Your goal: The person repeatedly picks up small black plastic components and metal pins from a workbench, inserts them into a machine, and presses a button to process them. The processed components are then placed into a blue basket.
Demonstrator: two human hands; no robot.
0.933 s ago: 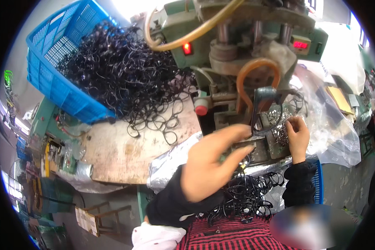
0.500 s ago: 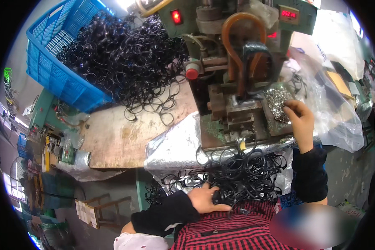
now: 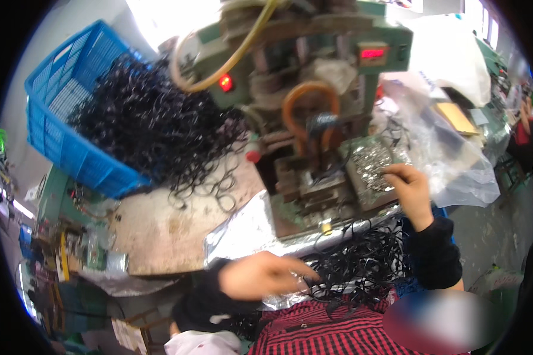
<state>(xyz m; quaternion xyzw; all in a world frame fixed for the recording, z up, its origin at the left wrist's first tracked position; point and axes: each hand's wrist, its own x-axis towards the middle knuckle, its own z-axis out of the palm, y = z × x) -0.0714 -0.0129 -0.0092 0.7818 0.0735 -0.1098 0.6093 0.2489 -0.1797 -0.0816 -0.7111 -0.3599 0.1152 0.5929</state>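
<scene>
My left hand (image 3: 263, 276) hovers at the left side of the heap of thin black loops (image 3: 367, 254) on my lap. Motion smears it, but its fingers look stretched out and apart, with nothing visible in them. At the machine's right side, my right hand (image 3: 411, 192) is bent over a tray of small shiny metal pieces (image 3: 370, 163). Its thumb and fingertips come together at the pieces' edge; whatever they pinch is too small to make out. Between and beyond both hands stands the green press machine (image 3: 314, 189), with an orange-brown hose loop (image 3: 288, 112) on its front.
A blue plastic crate (image 3: 89, 163) tipped toward the wooden tabletop (image 3: 160, 231) spills many black loops. Silver foil (image 3: 243, 231) covers the table's front edge. Clear plastic sheeting (image 3: 456, 171) and a yellow-brown piece (image 3: 456, 118) lie at the right. A wooden stool (image 3: 130, 334) stands lower left.
My left hand has lifted off the black loops and moved left. My right hand stays at the metal pieces. The view has shifted, so the machine appears lower and farther left.
</scene>
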